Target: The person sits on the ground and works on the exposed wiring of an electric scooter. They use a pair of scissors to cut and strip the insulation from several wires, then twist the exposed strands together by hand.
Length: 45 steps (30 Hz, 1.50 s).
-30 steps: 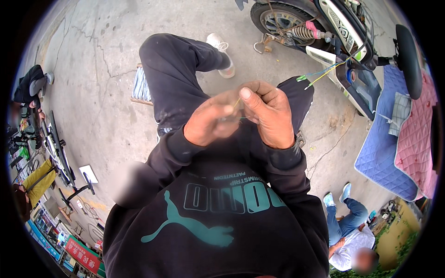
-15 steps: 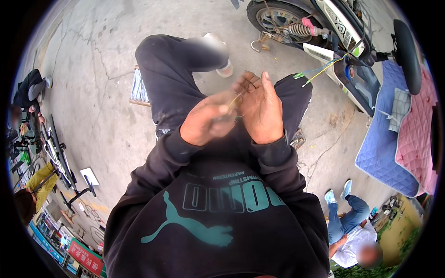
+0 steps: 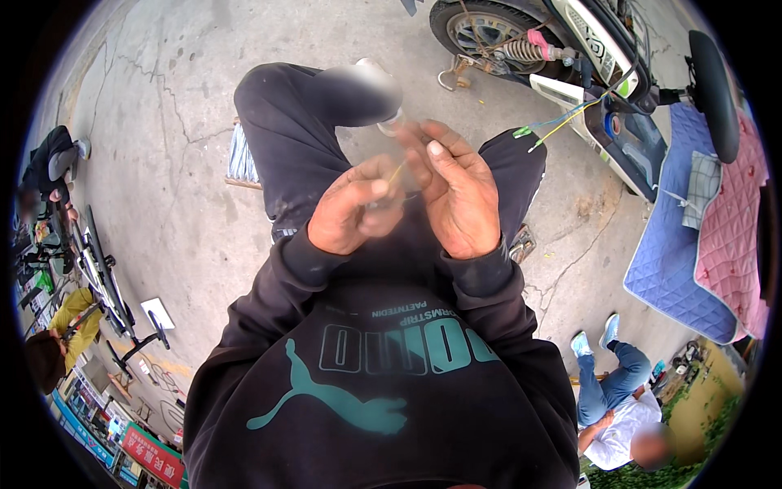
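My left hand (image 3: pixel 352 209) is closed in a pinch above my lap. A thin yellow wire (image 3: pixel 397 173) sticks up from its thumb and finger; the rest of it is hidden or blurred. Close by on the right, my right hand (image 3: pixel 461 194) is half curled, thumb raised and apart from the fingers. Its fingertips are smeared by motion, and nothing is plainly visible in them. Past my right knee hang several loose wires (image 3: pixel 568 121), yellow, blue and green, with a green connector (image 3: pixel 522 132) at one end. They run back to a scooter (image 3: pixel 562 81).
The scooter's rear wheel (image 3: pixel 486 33) is at the top right, beside a blue and pink quilted cover (image 3: pixel 680 244). A seated person (image 3: pixel 617 399) is at the lower right. Bicycles (image 3: pixel 106 281) and other people are at the left. Concrete ground (image 3: pixel 195 163) surrounds me.
The right hand's fingers have bent and its thumb has tipped inward. My left hand has shifted slightly left and away from the right, still pinching the yellow wire.
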Each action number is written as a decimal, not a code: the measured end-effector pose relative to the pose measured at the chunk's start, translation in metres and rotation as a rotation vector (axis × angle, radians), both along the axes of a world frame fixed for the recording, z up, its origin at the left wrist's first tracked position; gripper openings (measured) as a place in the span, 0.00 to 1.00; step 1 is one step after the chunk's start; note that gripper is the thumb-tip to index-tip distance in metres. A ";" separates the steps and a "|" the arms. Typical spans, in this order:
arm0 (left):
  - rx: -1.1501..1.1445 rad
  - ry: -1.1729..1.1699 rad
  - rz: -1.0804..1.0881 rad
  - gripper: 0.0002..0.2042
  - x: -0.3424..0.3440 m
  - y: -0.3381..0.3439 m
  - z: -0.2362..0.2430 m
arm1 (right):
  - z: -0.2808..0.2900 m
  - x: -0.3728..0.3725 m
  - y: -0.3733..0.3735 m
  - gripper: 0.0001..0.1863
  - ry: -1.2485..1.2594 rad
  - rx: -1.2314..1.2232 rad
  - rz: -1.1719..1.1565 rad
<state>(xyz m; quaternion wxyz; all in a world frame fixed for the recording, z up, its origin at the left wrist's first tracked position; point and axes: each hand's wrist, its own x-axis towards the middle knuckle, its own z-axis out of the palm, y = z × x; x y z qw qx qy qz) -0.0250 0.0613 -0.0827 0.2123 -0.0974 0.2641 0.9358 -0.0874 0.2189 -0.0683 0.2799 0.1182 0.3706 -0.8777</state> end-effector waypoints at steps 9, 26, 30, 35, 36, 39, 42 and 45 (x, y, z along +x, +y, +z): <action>-0.027 -0.023 0.020 0.08 -0.005 0.000 0.009 | 0.015 -0.005 -0.002 0.16 0.099 0.226 0.016; -0.023 0.002 0.018 0.08 -0.006 0.002 0.009 | 0.025 -0.007 0.005 0.15 0.247 0.394 0.099; -0.047 -0.005 0.028 0.08 -0.008 0.003 0.014 | 0.029 -0.010 0.009 0.14 0.291 0.435 0.183; -0.067 -0.026 0.046 0.07 -0.008 0.004 0.017 | 0.036 -0.008 0.007 0.13 0.309 0.461 0.183; -0.064 -0.031 0.050 0.07 -0.007 0.004 0.016 | 0.039 -0.008 0.007 0.13 0.321 0.482 0.189; -0.045 -0.029 0.063 0.07 -0.004 0.003 0.010 | 0.046 -0.010 0.009 0.12 0.372 0.524 0.240; -0.028 -0.031 0.033 0.07 -0.004 0.001 0.011 | 0.052 -0.013 0.011 0.11 0.397 0.555 0.275; -0.033 -0.040 0.037 0.07 -0.004 0.001 0.013 | 0.055 -0.015 0.012 0.11 0.413 0.563 0.309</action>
